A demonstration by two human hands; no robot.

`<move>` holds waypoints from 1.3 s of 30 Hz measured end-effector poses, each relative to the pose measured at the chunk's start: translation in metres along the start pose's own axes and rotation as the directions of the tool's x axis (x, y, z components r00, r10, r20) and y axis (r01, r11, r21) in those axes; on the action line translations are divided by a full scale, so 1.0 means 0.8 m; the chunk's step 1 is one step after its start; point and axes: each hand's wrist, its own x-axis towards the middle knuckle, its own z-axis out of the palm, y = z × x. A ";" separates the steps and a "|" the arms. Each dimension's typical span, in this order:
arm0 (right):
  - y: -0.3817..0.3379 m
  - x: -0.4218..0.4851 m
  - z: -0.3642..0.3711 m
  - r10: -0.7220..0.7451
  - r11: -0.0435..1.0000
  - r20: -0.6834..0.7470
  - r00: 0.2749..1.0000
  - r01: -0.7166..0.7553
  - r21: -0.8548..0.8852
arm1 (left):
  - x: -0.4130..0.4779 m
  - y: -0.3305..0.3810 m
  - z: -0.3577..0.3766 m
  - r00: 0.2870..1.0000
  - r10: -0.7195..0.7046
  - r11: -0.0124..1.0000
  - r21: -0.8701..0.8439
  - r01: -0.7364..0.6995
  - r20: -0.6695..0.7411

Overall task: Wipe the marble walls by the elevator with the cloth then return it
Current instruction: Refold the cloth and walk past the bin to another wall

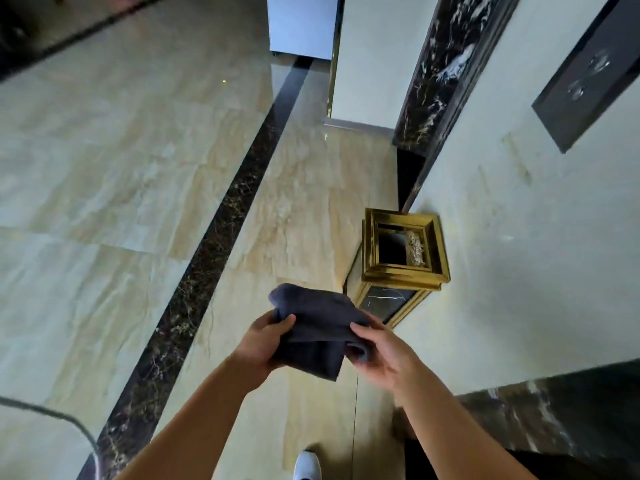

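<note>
the person holds the dark folded cloth (313,327) over the floor (138,168) — left hand (263,344) gripping its left edge, right hand (384,355) pinching its right edge — near the gold bin (405,273) by the pale marble wall (519,254), and the bin's open top looks dark inside with a speckled strip at one side.

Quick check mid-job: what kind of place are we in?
Likely an elevator lobby: a call-button panel on the pale marble wall, dark marble door trim, and a gold-framed trash bin beside it.
</note>
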 end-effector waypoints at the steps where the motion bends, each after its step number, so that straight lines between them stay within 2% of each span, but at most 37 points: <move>1: -0.018 0.020 0.018 -0.008 1.000 0.012 1.000 0.008 -0.021 | 0.018 0.022 -0.007 1.000 0.007 1.000 0.011 -0.006 -0.020; 7: -0.100 0.159 0.096 -0.038 0.993 -0.058 0.998 0.032 -0.111 | 0.152 0.122 -0.044 0.991 0.041 0.999 0.023 -0.038 -0.129; 10: -0.151 0.239 0.133 -0.111 0.983 -0.117 0.987 0.092 -0.162 | 0.248 0.169 -0.060 0.990 0.049 0.998 0.043 -0.043 -0.134; 13: -0.207 0.313 0.173 -0.171 0.981 -0.212 0.962 0.146 -0.128 | 0.350 0.231 -0.064 0.995 0.031 0.997 0.070 -0.024 -0.098; 16: -0.259 0.369 0.201 -0.157 0.987 -0.343 0.926 0.161 -0.016 | 0.437 0.299 -0.055 0.999 -0.010 0.986 0.168 0.017 -0.043; 21: -0.358 0.434 0.221 -0.155 0.957 -0.466 0.871 0.250 0.149 | 0.562 0.407 0.004 0.988 -0.079 0.941 0.336 0.030 0.130; 27: -0.462 0.532 0.184 -0.094 0.901 -0.619 0.780 0.332 0.281 | 0.725 0.469 0.089 0.961 -0.189 0.858 0.510 0.062 0.200; 31: -0.533 0.612 0.149 -0.008 0.905 -0.657 0.753 0.285 0.316 | 0.837 0.505 0.139 0.942 -0.271 0.792 0.602 0.100 0.200; 36: -0.607 0.665 0.146 0.041 0.843 -0.694 0.719 0.348 0.410 | 0.936 0.546 0.207 0.931 -0.315 0.697 0.711 0.095 0.185; 39: -0.641 0.691 0.133 0.088 0.826 -0.744 0.663 0.369 0.427 | 0.990 0.552 0.247 0.916 -0.350 0.579 0.814 0.048 0.195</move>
